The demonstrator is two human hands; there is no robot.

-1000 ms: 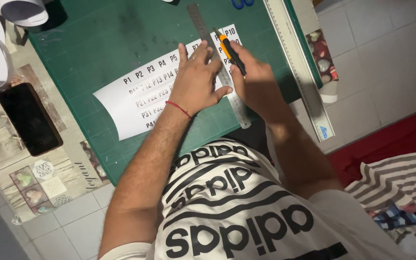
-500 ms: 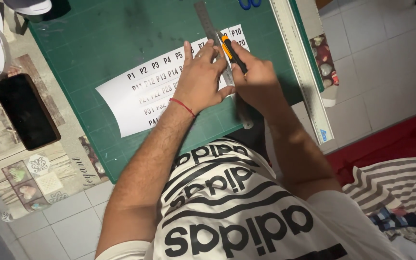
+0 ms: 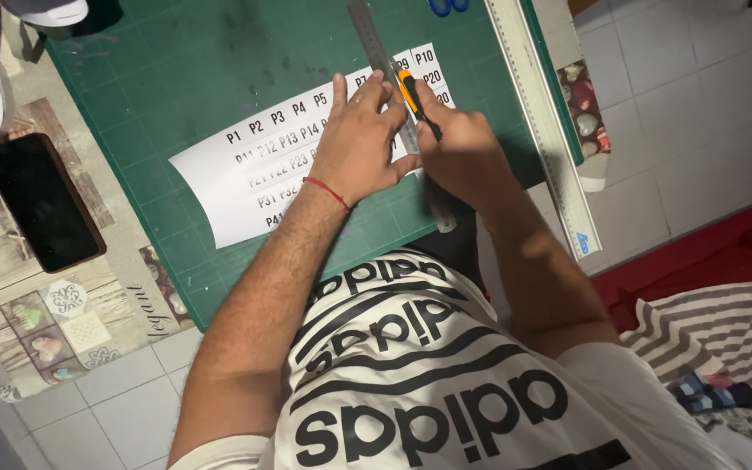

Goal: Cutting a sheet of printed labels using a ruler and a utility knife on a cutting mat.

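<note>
A green cutting mat (image 3: pixel 219 78) fills the upper middle of the frame, lying on a table (image 3: pixel 10 287) covered by a patterned cloth. On the mat lies a white sheet (image 3: pixel 245 174) printed with rows of short labels, running from lower left up toward upper right. A long pale straightedge (image 3: pixel 550 139) lies along the mat's right edge, and a dark phone (image 3: pixel 41 200) rests on the table at the left of the frame.

Across the right part of the sheet lies a steel ruler (image 3: pixel 372 35), slanting from the top centre down toward the middle of the frame. The left hand (image 3: pixel 359 144), with a red thread at the wrist, is spread flat with its fingers pressing on the ruler and the sheet. The right hand (image 3: pixel 463 152) is clenched around an orange and black utility knife (image 3: pixel 412 100), whose tip sits right against the ruler's right edge, near the sheet's upper right labels.

Compared with a second ago, both hands, the ruler and the sheet keep almost the same arrangement; the view has only drifted slightly. The knife appears at much the same spot along the ruler, so the stroke seems barely to have advanced. The blade's contact with the paper is too small to make out.
</note>
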